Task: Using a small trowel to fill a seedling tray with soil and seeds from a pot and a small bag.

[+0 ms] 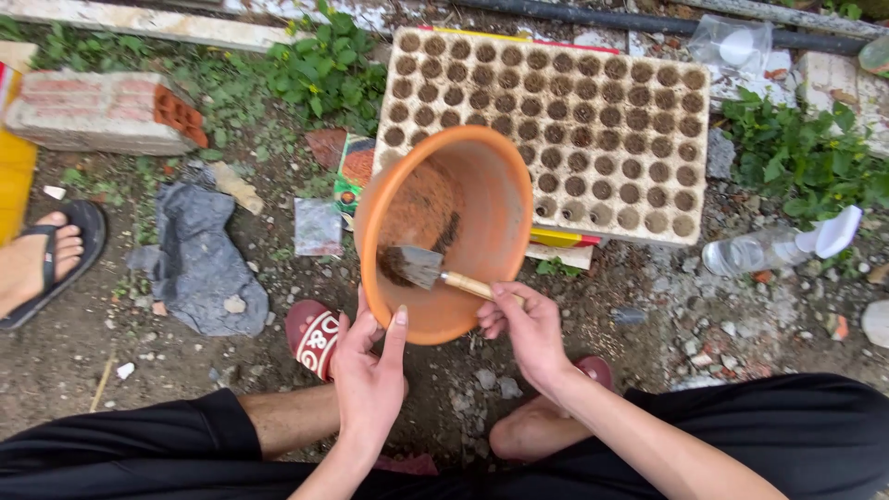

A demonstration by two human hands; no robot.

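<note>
An orange plastic basin point(482, 194) is tilted up on its edge over the ground, with brown soil dust on its inside. My left hand point(369, 370) grips its near rim, thumb on the inside. My right hand point(526, 329) holds the wooden handle of a small metal trowel point(417, 266), whose blade rests inside the basin against a little dark soil. Behind the basin lies a pale seedling tray point(648, 120) with several round cells filled with soil.
A brick point(102, 111) and weeds lie at the back left. A grey cloth point(199, 264) is on the dirt at left. Another person's sandalled foot point(42, 259) shows at the left edge. A plastic bottle point(769, 248) lies at right. My red slippers point(315, 338) are below.
</note>
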